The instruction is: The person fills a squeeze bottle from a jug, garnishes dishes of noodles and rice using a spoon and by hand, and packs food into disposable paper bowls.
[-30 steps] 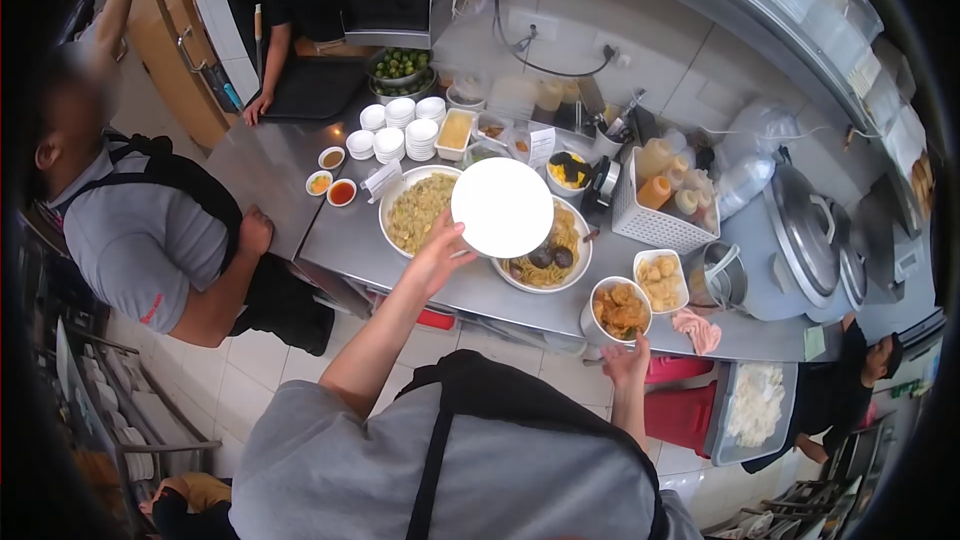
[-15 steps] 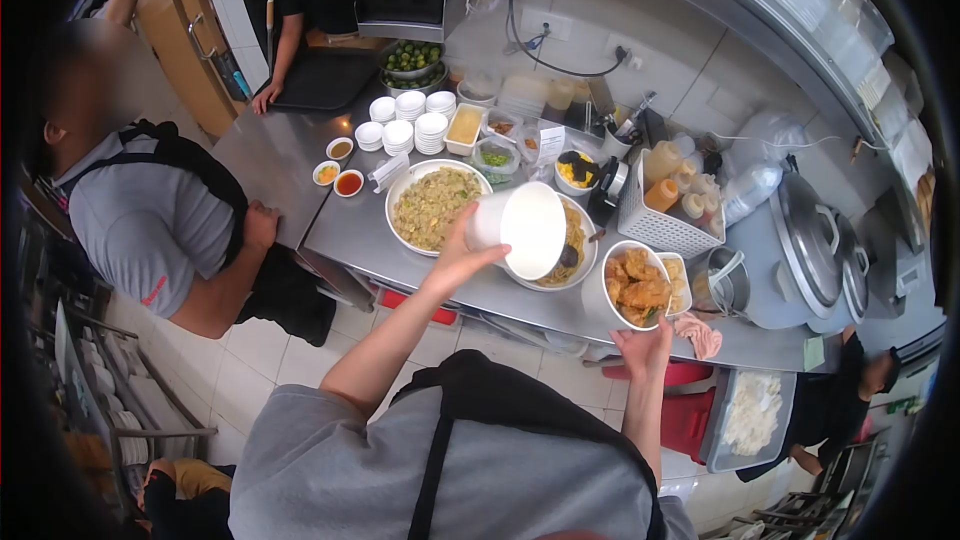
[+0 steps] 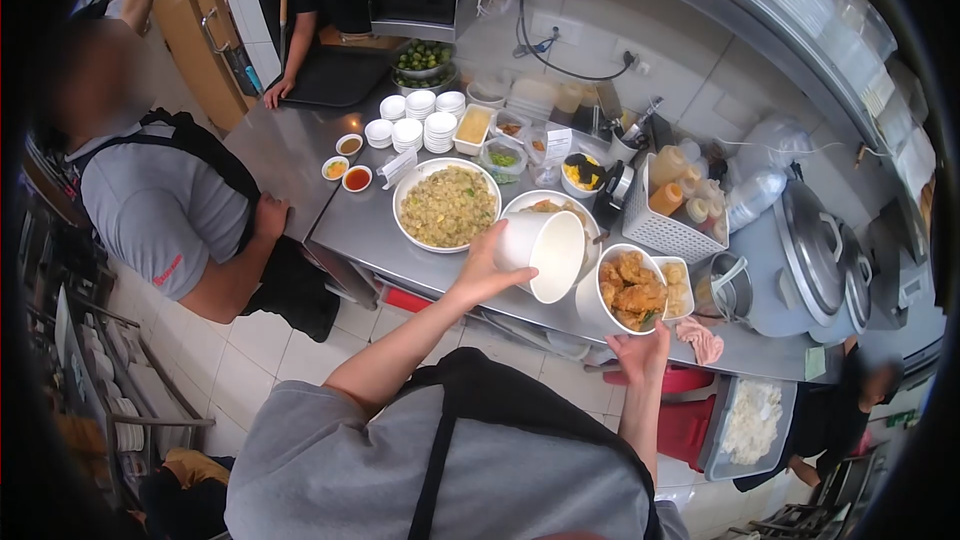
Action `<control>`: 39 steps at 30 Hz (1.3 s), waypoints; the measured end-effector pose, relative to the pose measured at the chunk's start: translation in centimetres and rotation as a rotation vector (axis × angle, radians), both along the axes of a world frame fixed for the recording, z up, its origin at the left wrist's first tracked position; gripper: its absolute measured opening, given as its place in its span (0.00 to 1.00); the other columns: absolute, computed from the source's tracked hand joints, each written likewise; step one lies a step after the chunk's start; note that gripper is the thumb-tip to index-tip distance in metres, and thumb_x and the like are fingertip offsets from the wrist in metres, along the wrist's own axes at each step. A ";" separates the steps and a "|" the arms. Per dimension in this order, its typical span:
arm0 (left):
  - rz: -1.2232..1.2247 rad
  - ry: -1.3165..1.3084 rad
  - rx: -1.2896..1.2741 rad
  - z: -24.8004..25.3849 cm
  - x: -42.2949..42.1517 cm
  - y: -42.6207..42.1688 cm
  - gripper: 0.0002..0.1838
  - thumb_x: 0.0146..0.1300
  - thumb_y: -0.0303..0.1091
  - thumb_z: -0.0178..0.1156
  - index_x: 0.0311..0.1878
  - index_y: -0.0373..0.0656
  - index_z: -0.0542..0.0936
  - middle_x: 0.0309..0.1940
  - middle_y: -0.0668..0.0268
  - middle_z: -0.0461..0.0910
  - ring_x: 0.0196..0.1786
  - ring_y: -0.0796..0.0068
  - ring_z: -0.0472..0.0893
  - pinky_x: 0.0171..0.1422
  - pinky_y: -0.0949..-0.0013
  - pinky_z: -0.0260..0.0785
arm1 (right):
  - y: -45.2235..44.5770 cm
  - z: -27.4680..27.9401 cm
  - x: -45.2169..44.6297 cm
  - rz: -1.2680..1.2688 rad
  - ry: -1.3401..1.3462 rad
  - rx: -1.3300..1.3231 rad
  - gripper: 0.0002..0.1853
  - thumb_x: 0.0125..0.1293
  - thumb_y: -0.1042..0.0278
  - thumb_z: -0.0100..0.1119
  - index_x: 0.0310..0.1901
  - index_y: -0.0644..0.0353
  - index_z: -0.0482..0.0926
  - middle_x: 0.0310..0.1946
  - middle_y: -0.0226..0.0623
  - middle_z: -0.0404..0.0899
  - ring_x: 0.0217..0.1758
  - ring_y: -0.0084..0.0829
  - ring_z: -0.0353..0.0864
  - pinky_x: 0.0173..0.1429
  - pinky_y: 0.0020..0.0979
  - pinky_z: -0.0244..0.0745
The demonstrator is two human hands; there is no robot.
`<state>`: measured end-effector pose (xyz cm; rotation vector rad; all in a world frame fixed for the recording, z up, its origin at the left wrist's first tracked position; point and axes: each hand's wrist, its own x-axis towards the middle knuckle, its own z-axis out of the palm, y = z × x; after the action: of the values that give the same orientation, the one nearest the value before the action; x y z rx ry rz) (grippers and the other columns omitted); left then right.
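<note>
My left hand (image 3: 490,265) is wrapped round a white paper tub (image 3: 556,258), tilted so that its pale, bare inside shows. Below its rim my right hand (image 3: 638,348) supports a second white tub (image 3: 594,302) filled with fried chicken (image 3: 632,290). This tub tilts toward me. A large bowl of fried rice (image 3: 447,204) stands on the steel counter left of the tilted tub. Behind that tub sits another large bowl (image 3: 520,202), partly hidden by it. A square dish of pale round pieces (image 3: 676,289) is right of the chicken.
Stacked white cups (image 3: 408,133), sauce dishes (image 3: 357,178) and a bottle basket (image 3: 652,225) line the counter. A pink cloth (image 3: 701,340) and metal pot (image 3: 722,285) are at right. A co-worker (image 3: 170,205) stands at left; others are at the back and far right.
The chicken tub has been raised and tilted toward me with my right hand under it. My left hand has turned its tub from bottom-out to opening-out and moved it right and down.
</note>
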<state>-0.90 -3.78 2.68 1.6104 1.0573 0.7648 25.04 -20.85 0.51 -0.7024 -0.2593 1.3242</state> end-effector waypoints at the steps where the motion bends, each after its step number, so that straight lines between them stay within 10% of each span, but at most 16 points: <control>1: 0.016 0.009 0.036 0.1 -0.2 0.3 0.54 0.39 0.52 0.70 0.66 0.39 0.53 0.61 0.45 0.54 0.65 0.51 0.57 0.68 0.58 0.51 | 0.0 -0.1 0.1 0.009 -0.006 0.017 0.35 0.54 0.52 0.57 0.61 0.57 0.57 0.59 0.48 0.61 0.57 0.49 0.68 0.49 0.49 0.74; 28: 0.041 -0.136 -0.038 -0.5 -2.1 1.9 0.52 0.42 0.46 0.69 0.68 0.40 0.51 0.64 0.48 0.50 0.66 0.53 0.56 0.67 0.59 0.53 | -2.3 -11.2 3.3 -0.184 -0.010 -0.301 0.45 0.47 0.48 0.62 0.63 0.44 0.44 0.61 0.51 0.44 0.65 0.50 0.51 0.61 0.56 0.56; 39: 0.051 -0.249 -0.090 -1.2 -2.6 2.7 0.52 0.41 0.46 0.70 0.67 0.37 0.51 0.63 0.47 0.52 0.67 0.55 0.55 0.68 0.60 0.51 | -1.2 -14.7 4.4 -0.262 0.137 -0.191 0.37 0.55 0.45 0.59 0.59 0.59 0.56 0.55 0.40 0.59 0.60 0.37 0.60 0.63 0.45 0.57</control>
<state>-3.53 -1.08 1.46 1.3758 0.9413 0.9132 29.49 -22.08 -14.20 -0.7743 0.0695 1.1487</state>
